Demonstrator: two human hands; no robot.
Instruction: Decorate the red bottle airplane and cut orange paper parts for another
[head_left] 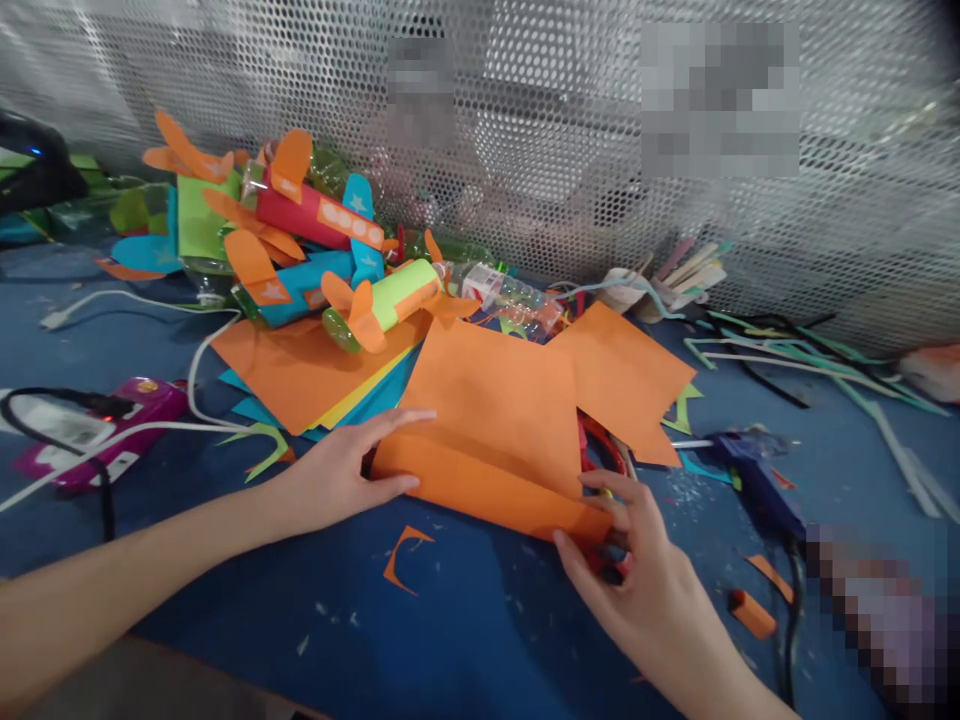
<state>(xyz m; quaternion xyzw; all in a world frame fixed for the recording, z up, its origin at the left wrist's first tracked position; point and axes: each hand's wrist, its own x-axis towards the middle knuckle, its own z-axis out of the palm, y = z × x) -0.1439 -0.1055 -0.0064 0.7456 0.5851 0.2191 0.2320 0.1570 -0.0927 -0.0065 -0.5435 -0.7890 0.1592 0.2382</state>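
- The left hand (337, 475) held the left end of a big orange sheet (499, 375), with its thumb on the near side, its pointer finger on the far side, and the paper in between.
- The right hand (637, 560) pinched the right end of the same sheet between its thumb and bent fingers.
- The orange sheet was in the middle of the blue table (480, 630), with its near edge curled up and its far part open.
- Something red (616, 447), maybe a scissors handle, peeked out on the right side of the sheet.
- 1 more orange paper (622, 365) lay on the far right side.
- A stack of colored paper (292, 370) sat on the left, and bottles with paper wings (319, 215) were piled at its far side.
- 1 blue glue gun (750, 475) lay to the right.
- 1 thin orange scrap (395, 567) lay near.
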